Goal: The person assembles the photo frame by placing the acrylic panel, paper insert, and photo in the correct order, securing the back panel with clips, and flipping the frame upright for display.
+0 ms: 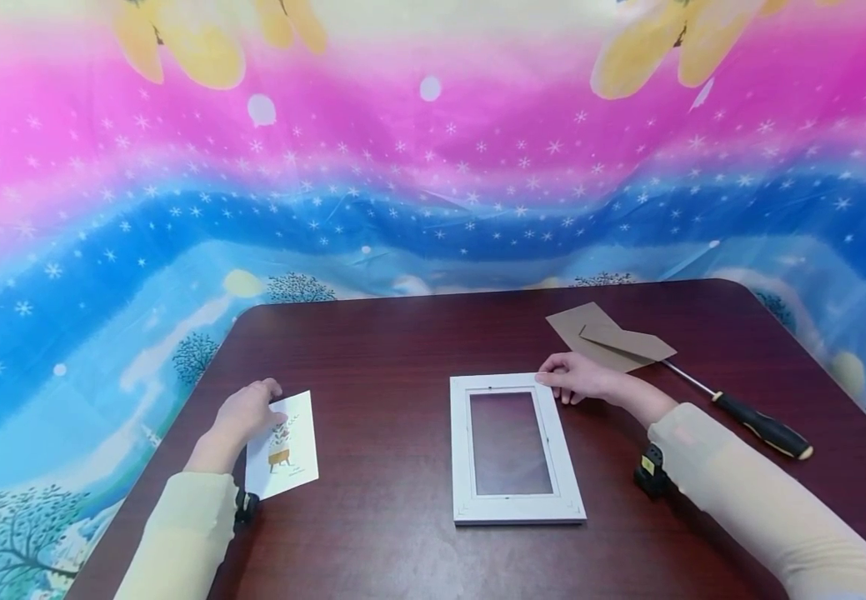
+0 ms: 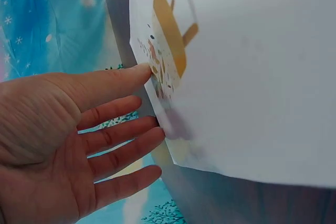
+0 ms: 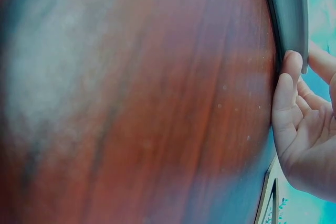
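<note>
My left hand [image 1: 241,414] pinches a white card [image 1: 303,446] at its left edge, thumb over the face and fingers toward the underside. The card bears a printed plant in an orange-brown legged pot, seen close up in the left wrist view on the card [image 2: 252,87]. To the right, a white picture frame [image 1: 461,450] lies on the table with its backless opening facing up and small metal tabs around it. With thumb on top and fingers at the side, my right hand [image 1: 581,377] grips the frame's far right corner, which shows as a grey edge [image 3: 291,19] in the right wrist view.
Beyond the right hand lies a brown backing board [image 1: 575,325] with its stand flap. A screwdriver [image 1: 763,427] with a black and yellow handle points its shaft under the board. The dark reddish wooden table [image 1: 380,358] ends at a colourful printed cloth [image 1: 433,167].
</note>
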`<state>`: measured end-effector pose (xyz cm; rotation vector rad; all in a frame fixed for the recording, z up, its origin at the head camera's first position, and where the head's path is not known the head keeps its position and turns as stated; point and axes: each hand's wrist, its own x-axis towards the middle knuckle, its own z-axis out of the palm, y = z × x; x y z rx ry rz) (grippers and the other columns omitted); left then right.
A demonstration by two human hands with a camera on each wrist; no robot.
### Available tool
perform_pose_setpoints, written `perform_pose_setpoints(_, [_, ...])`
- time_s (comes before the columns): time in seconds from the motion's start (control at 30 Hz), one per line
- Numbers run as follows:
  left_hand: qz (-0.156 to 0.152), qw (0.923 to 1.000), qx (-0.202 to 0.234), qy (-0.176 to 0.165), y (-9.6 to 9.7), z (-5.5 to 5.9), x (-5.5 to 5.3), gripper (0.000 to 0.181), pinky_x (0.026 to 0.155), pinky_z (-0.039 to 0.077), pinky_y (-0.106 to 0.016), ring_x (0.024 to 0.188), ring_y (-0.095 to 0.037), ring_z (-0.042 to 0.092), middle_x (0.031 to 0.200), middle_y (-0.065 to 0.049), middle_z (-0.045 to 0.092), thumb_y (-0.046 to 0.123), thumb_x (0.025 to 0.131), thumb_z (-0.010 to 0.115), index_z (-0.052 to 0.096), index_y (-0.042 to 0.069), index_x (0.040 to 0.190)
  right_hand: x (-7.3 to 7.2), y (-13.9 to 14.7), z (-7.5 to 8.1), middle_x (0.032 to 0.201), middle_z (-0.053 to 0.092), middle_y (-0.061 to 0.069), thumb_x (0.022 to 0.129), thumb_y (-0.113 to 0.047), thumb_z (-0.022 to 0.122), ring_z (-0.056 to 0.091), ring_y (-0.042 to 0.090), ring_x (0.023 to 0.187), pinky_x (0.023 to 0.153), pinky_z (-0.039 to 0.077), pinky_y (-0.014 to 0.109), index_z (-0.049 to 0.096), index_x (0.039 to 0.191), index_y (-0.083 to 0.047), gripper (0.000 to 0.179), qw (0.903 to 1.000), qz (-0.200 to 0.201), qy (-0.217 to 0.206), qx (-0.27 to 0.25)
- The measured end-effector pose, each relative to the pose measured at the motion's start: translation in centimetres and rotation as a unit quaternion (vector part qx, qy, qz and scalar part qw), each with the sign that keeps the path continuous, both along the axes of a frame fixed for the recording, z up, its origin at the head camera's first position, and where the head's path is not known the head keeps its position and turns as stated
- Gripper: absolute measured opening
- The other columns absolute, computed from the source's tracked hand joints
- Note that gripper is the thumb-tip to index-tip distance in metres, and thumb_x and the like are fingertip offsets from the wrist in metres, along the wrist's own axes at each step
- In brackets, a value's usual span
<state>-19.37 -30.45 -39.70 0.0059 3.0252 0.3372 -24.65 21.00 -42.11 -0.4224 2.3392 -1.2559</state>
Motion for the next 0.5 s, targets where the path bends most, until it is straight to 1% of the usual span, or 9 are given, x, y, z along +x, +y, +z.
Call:
perform_pose_setpoints(0.07, [0.01, 0.9999, -0.005, -0.007, -0.17, 0.0, 0.03, 0.046, 0.086, 0.046, -0.055, 0.092, -0.039, 0.058, 0.11, -0.03, 0.059, 0.012, 0.083, 0.075, 0.055, -0.012, 0.117, -0.04, -0.02, -0.09, 0.075, 0.057, 0.006, 0.1, -0.023, 0.057, 0.055, 0.017, 0.061, 0.055, 0.048, 0.03, 0.055, 0.115, 0.005, 0.032, 1.0, -0.002, 0.001, 0.002])
perform_pose_setpoints(0.13, [0.027, 0.9994, -0.01, -0.018, -0.4, -0.05, 0.14, 0.051, 0.084, 0.046, -0.055, 0.091, -0.038, 0.057, 0.108, -0.03, 0.059, 0.016, 0.084, 0.075, 0.052, -0.012, 0.119, -0.08, -0.02, -0.21, 0.075, 0.057, 0.005, 0.1, -0.023, 0.056, 0.055, 0.017, 0.061, 0.054, 0.048, 0.03, 0.055, 0.115, 0.005, 0.031, 1.0, -0.003, 0.003, 0.004])
perform_pose_setpoints(0.23, [0.047, 0.9982, -0.014, -0.033, -0.71, -0.11, 0.27, 0.057, 0.081, 0.046, -0.054, 0.088, -0.037, 0.055, 0.103, -0.028, 0.057, 0.022, 0.084, 0.075, 0.049, -0.013, 0.12, -0.09, 0.0, -0.3, 0.075, 0.057, 0.005, 0.1, -0.023, 0.057, 0.055, 0.017, 0.06, 0.053, 0.048, 0.03, 0.056, 0.114, 0.005, 0.032, 1.0, -0.004, 0.004, 0.007])
perform_pose_setpoints(0.33, [0.051, 0.9978, -0.01, -0.04, -0.82, -0.11, 0.36, 0.057, 0.079, 0.046, -0.053, 0.085, -0.036, 0.055, 0.099, -0.026, 0.058, 0.024, 0.084, 0.075, 0.049, -0.012, 0.119, -0.04, 0.02, -0.3, 0.075, 0.057, 0.006, 0.1, -0.023, 0.057, 0.055, 0.017, 0.06, 0.053, 0.048, 0.03, 0.056, 0.114, 0.005, 0.031, 1.0, -0.004, 0.005, 0.008])
perform_pose_setpoints(0.5, [0.052, 0.9977, -0.009, -0.043, -0.62, 0.24, 0.33, 0.055, 0.078, 0.046, -0.052, 0.082, -0.033, 0.056, 0.094, -0.024, 0.06, 0.022, 0.084, 0.075, 0.049, -0.012, 0.118, -0.13, 0.08, -0.43, 0.075, 0.058, 0.006, 0.1, -0.024, 0.056, 0.055, 0.017, 0.06, 0.053, 0.048, 0.029, 0.056, 0.114, 0.005, 0.032, 0.9999, -0.004, 0.005, 0.011])
